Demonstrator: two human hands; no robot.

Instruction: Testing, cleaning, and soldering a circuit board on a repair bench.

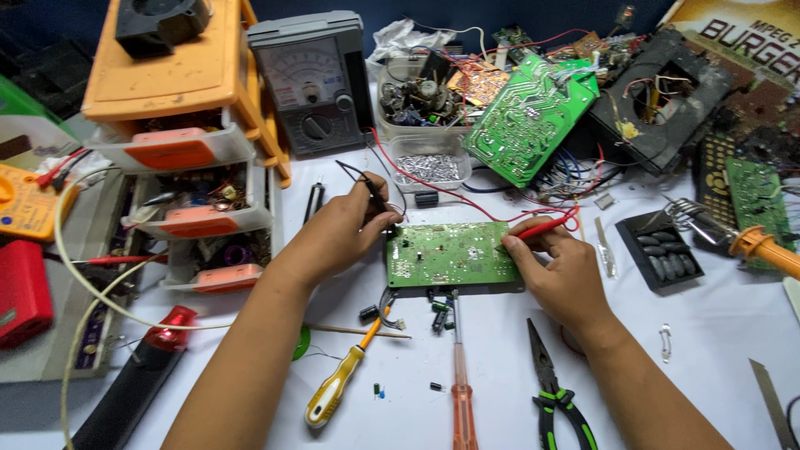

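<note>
A green circuit board (450, 254) lies flat on the white table (708, 325) between my hands. My left hand (337, 233) grips a black test probe (375, 200) whose tip touches the board's left edge. Gripped in my right hand (558, 267) is a red test probe (542, 229), its tip on the board's right edge. Red and black leads run back from both probes to a grey analog multimeter (312, 79) standing behind.
Near the front edge lie a yellow-handled screwdriver (337, 387), an orange one (461, 392) and green-handled pliers (554, 396). An orange drawer cabinet (183, 142) stands left. A second green board (529, 117), a parts tray (429, 162) and a soldering iron (754, 242) crowd the back and right.
</note>
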